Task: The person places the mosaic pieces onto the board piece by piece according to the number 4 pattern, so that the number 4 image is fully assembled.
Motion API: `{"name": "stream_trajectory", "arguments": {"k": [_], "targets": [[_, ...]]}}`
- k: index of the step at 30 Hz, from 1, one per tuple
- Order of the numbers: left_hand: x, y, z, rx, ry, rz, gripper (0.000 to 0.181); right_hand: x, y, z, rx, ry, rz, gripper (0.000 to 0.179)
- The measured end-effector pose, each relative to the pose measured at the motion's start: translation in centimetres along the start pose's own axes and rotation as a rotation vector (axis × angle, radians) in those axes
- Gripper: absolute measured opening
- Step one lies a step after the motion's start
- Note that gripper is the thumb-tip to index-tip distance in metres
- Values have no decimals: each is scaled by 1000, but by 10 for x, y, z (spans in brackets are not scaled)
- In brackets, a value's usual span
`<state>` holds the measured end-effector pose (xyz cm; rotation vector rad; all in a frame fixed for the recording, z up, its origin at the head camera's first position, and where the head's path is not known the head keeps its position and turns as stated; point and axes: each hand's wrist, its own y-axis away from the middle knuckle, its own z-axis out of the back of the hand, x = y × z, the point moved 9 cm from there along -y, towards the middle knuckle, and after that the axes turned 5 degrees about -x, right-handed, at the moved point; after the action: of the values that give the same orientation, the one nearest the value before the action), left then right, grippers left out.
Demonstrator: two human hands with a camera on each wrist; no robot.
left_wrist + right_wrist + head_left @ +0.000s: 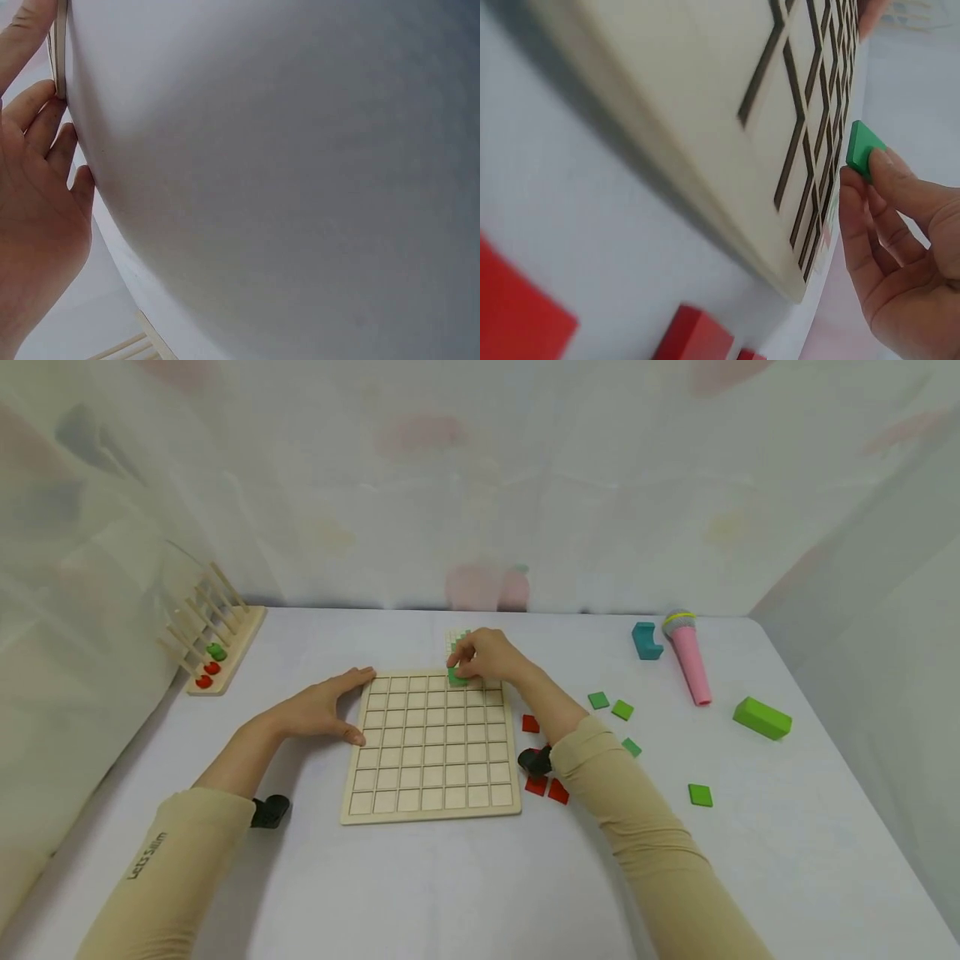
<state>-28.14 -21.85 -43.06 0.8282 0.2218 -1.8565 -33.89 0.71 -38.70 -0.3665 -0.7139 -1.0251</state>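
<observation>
A wooden grid board (423,752) lies flat on the white table, its square cells bare where they show. My right hand (487,656) pinches a green square tile (863,148) between thumb and fingers over the board's far edge. In the head view that hand partly hides a small patterned card (453,640) behind the board. My left hand (321,706) rests at the board's left side, fingers extended, with thumb and fingertips touching its edge. Red tiles (536,786) lie right of the board, partly covered by the right wrist.
Several loose green tiles (622,709) are scattered to the right. Beyond them lie a teal block (646,642), a pink toy microphone (691,664) and a green block (762,717). A wooden peg rack (238,639) with red and green beads stands at the far left.
</observation>
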Motion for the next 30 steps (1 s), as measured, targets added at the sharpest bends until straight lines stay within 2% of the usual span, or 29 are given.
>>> {"name": "stream_trajectory", "arguments": {"k": [7, 15, 30], "targets": [[-3, 1, 1, -1, 2, -9, 120, 0, -2, -9, -8, -38, -45, 11], [-3, 1, 1, 0, -3, -10, 120, -7, -3, -11, -20, 15, -77, 11], [-1, 0, 1, -1, 6, -13, 121, -6, 0, -11, -2, 28, -92, 11]]}}
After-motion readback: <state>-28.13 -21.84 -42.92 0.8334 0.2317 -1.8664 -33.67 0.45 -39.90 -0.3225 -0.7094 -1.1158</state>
